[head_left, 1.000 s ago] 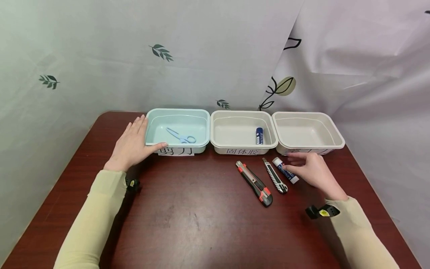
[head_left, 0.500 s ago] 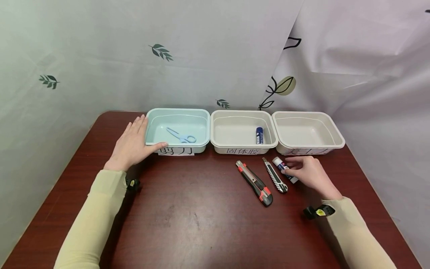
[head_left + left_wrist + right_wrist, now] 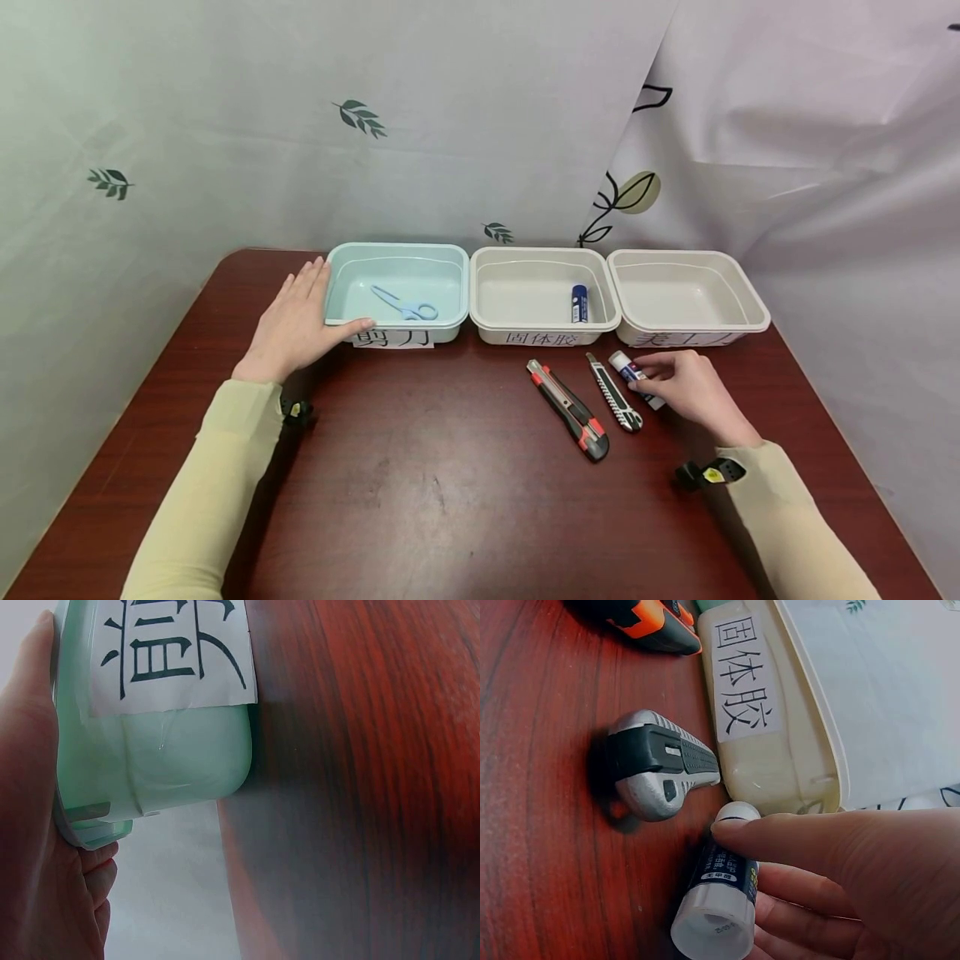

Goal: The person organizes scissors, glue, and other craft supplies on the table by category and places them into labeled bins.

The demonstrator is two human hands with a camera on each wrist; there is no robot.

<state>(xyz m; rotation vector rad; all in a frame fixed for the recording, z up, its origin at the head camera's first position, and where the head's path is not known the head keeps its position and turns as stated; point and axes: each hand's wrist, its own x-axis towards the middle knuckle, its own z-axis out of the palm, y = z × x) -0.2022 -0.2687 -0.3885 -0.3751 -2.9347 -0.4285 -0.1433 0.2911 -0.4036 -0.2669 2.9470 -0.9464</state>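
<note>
My left hand [image 3: 296, 321] rests on the left end of the light blue tub [image 3: 450, 321], fingers straight along its side rim and thumb over the front corner. Blue scissors [image 3: 405, 303] lie inside that tub. At the right, my right hand [image 3: 693, 387] pinches a white-and-navy glue stick [image 3: 718, 919] between thumb and fingers, low over the table. Its middle is partly hidden by the thumb and fingers in the head view. Just left of it lies a silver-and-black utility knife [image 3: 617, 396], and beyond that a larger red-and-black utility knife [image 3: 568, 408].
A beige tub [image 3: 480, 321] in the middle holds a blue glue stick [image 3: 579, 303]. Another beige tub [image 3: 757, 321] stands at its right. All three tubs carry paper labels in front and line the back of the dark red table [image 3: 390, 500], before a patterned curtain [image 3: 450, 150].
My right hand has moved slightly left and down onto the glue stick, and its thumb and fingers have come together on it. The left hand has stayed in place.
</note>
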